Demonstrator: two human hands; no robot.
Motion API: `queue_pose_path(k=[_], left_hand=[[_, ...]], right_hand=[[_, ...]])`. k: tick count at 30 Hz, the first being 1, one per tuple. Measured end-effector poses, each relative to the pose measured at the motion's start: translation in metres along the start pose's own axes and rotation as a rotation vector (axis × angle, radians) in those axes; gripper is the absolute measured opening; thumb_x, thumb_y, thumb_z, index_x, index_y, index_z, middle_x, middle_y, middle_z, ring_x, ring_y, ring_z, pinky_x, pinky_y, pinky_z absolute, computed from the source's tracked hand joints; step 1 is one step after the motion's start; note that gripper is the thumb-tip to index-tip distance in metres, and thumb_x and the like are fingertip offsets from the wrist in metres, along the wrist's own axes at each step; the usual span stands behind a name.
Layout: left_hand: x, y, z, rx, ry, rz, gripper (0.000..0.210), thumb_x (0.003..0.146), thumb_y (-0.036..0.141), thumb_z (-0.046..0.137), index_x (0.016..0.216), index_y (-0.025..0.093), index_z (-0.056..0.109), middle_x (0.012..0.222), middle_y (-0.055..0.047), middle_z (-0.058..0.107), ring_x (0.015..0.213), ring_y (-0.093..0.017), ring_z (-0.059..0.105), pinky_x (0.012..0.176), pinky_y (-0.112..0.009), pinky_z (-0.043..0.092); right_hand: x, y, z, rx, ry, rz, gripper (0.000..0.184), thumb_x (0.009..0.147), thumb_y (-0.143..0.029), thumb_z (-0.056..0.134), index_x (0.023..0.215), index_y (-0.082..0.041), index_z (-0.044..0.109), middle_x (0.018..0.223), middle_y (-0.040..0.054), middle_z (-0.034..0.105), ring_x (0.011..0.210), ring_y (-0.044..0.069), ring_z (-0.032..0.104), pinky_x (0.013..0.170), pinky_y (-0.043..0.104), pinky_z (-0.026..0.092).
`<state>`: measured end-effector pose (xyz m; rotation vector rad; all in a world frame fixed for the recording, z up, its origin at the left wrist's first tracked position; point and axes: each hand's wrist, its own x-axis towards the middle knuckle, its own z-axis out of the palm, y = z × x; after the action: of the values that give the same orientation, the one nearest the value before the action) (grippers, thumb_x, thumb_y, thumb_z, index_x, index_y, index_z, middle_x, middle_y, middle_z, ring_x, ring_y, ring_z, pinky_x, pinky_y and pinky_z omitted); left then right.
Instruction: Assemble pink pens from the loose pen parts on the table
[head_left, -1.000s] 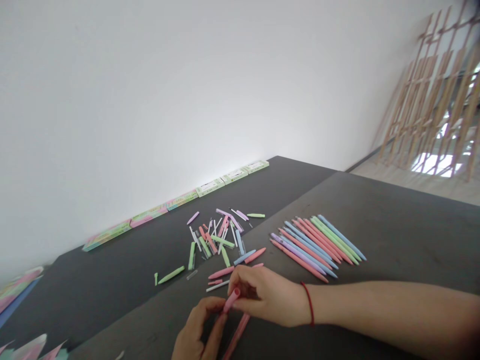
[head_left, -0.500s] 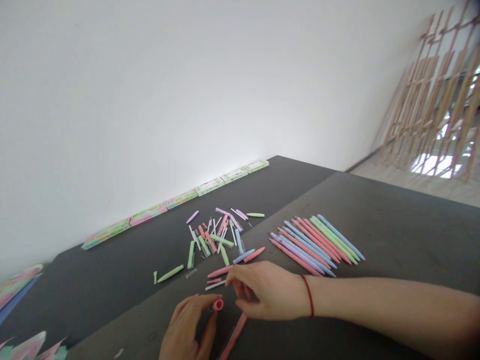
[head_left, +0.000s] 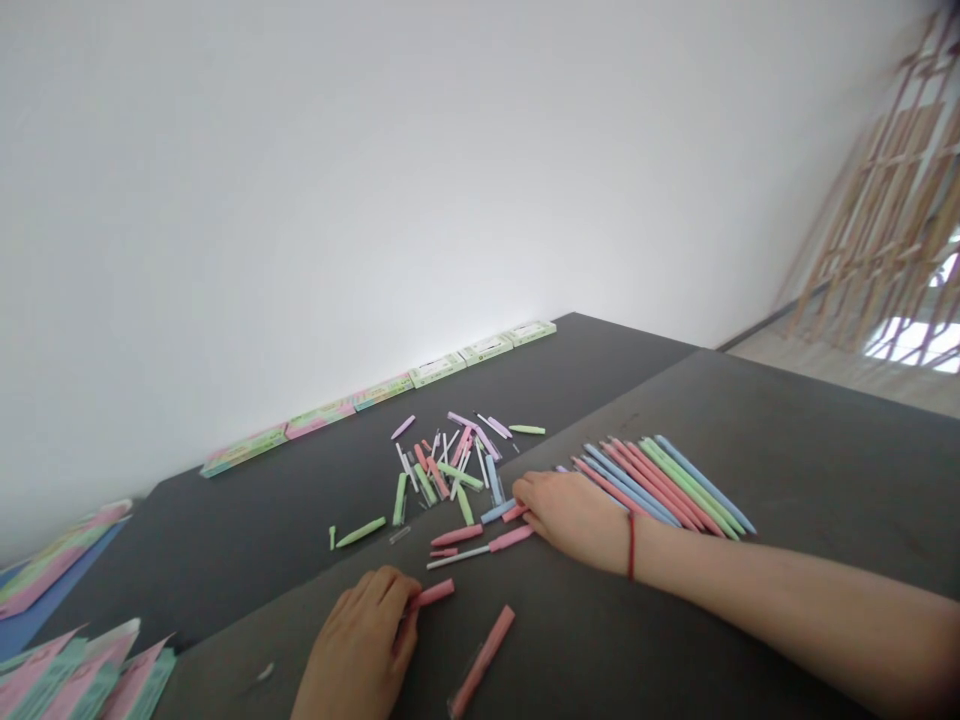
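Note:
My left hand (head_left: 364,640) is closed around a pink pen barrel (head_left: 435,593), whose end points right, low over the dark table. My right hand (head_left: 574,520), with a red cord at the wrist, reaches into the right side of the loose pen parts. Its fingers curl down over a coral pen part (head_left: 514,513), mostly hidden beneath them. Just below lie a pink pen part (head_left: 512,540) and a white refill (head_left: 457,558), end to end. A blue pen part (head_left: 497,511) is beside the fingertips. Between me and the pile rests another pink barrel (head_left: 486,660), with a clear piece along it.
A row of coloured pens (head_left: 675,480) lies right of the pile, partly behind my right hand. Loose green, purple and white parts (head_left: 442,465) are scattered in the middle. Flat boxes (head_left: 322,417) line the wall (head_left: 375,200). Pink and green packets (head_left: 97,670) sit at lower left.
My right hand has moved away from my left, up and right to the coral part. The pink part beside the white refill has come into view. The barrel in my left hand has turned sideways.

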<state>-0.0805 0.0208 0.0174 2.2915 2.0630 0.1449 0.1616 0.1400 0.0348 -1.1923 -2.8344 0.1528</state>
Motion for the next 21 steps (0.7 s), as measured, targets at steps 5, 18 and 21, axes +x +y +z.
queue_pose_path(k=[5,18,21], left_hand=[[0.001,0.003,-0.002,-0.016,0.002,-0.014,0.022,0.082,0.018,0.044,0.091,0.023,0.063,0.092,-0.004,0.064,0.086,-0.02,0.058,0.078,-0.035,0.043],[0.001,0.008,-0.008,-0.051,-0.008,0.003,0.022,0.078,0.019,0.048,0.095,0.025,0.062,0.094,-0.003,0.064,0.086,-0.021,0.06,0.078,-0.036,0.044],[0.001,0.008,-0.006,-0.034,0.004,0.013,0.015,0.079,0.023,0.049,0.088,0.024,0.062,0.091,-0.003,0.064,0.082,-0.021,0.06,0.074,-0.035,0.045]], right_hand=[[-0.001,0.0,-0.001,-0.013,0.018,-0.022,0.01,0.087,-0.017,0.045,0.091,-0.016,0.054,0.091,0.009,0.062,0.08,0.022,0.06,0.062,0.029,0.039],[-0.004,-0.006,0.0,-0.011,0.021,-0.089,0.012,0.084,-0.015,0.048,0.094,-0.015,0.055,0.09,0.0079,0.061,0.077,0.02,0.06,0.06,0.028,0.04],[-0.004,-0.01,0.001,0.013,0.024,-0.141,0.012,0.086,-0.018,0.047,0.094,-0.015,0.056,0.091,0.0079,0.06,0.079,0.019,0.058,0.063,0.028,0.041]])
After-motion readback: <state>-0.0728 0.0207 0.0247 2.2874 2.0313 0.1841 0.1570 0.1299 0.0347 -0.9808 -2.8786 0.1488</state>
